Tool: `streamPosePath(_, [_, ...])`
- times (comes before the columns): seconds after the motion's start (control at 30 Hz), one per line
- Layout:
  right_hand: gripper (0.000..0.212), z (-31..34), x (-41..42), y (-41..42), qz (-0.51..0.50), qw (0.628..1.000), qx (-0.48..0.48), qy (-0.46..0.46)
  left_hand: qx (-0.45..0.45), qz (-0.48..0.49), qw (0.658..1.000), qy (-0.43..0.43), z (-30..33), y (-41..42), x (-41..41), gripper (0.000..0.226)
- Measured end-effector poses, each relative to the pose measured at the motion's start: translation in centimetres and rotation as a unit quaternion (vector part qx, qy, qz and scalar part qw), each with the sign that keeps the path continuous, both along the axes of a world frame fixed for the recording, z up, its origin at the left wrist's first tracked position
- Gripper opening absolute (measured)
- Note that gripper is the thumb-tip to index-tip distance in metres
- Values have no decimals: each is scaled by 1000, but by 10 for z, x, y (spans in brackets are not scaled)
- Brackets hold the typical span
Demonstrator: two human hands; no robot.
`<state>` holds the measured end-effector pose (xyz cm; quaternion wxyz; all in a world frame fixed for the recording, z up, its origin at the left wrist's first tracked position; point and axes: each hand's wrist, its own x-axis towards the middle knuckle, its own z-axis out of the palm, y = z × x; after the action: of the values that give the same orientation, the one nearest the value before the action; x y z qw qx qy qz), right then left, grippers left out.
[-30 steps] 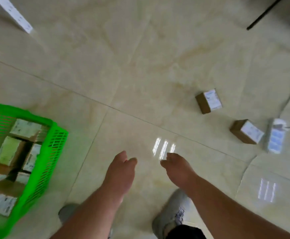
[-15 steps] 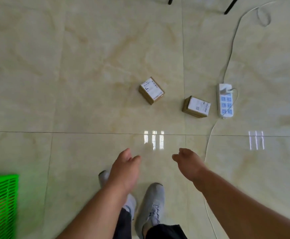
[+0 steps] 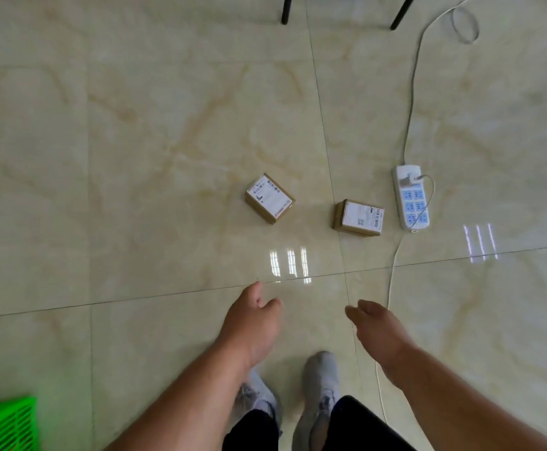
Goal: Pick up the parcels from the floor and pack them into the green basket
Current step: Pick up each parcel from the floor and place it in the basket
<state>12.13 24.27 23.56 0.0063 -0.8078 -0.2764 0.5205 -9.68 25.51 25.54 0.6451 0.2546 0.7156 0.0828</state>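
Two small brown cardboard parcels with white labels lie on the tiled floor ahead of me: one parcel (image 3: 269, 198) near the middle, the other parcel (image 3: 359, 218) to its right. My left hand (image 3: 252, 323) and my right hand (image 3: 378, 330) hang in front of me with relaxed fingers, holding nothing, well short of both parcels. Only a corner of the green basket (image 3: 5, 424) shows at the bottom left, behind and left of my hands.
A white power strip (image 3: 412, 201) with blue sockets lies just right of the second parcel; its white cable (image 3: 392, 281) runs along the floor past my right hand. Two black furniture legs (image 3: 286, 9) stand at the far edge. My grey shoes (image 3: 317, 385) are below.
The view has swung right, away from the basket, which now shows only a corner. The two parcels have come nearer to the centre. Both hands stay empty and relaxed.
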Motion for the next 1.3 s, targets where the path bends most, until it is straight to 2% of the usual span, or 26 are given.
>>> streamPosePath(0.07, [12, -11, 4, 17, -29, 999, 11, 21, 11, -16, 1000, 7, -8, 19, 6, 66])
streamPosePath(0.33, [34, -69, 36, 75, -170, 984, -14, 44, 31, -57, 998, 27, -50, 77, 60, 64])
streamPosePath(0.6, [32, -140, 97, 131, -351, 930, -42, 104, 38, -147, 987, 54, -135, 161, 158, 64])
streamPosePath(0.77, [18, -204, 132, 161, -451, 878, -49, 150, 47, -214, 972, 86, -204, 215, 221, 65])
streamPosePath(0.87, [6, -244, 146, 173, -510, 836, -59, 194, 81, -282, 947, 128, -239, 239, 254, 56])
streamPosePath(1.0, [12, -277, 154, 182, -555, 796, -63, 232, 134, -416, 882, 177, -285, 262, 284, 61])
streamPosePath(1.1, [13, -287, 157, 184, -602, 754, -59, 257, 116, -497, 838, 194, -307, 271, 295, 58])
streamPosePath(1.17, [16, -292, 158, 183, -600, 752, -47, 270, 86, -509, 833, 198, -312, 272, 296, 47])
streamPosePath(1.23, [17, -295, 155, 179, -571, 778, -44, 258, 58, -475, 858, 188, -308, 266, 291, 38])
streamPosePath(1.3, [18, -289, 149, 174, -524, 819, -38, 232, 53, -430, 884, 174, -300, 253, 280, 40])
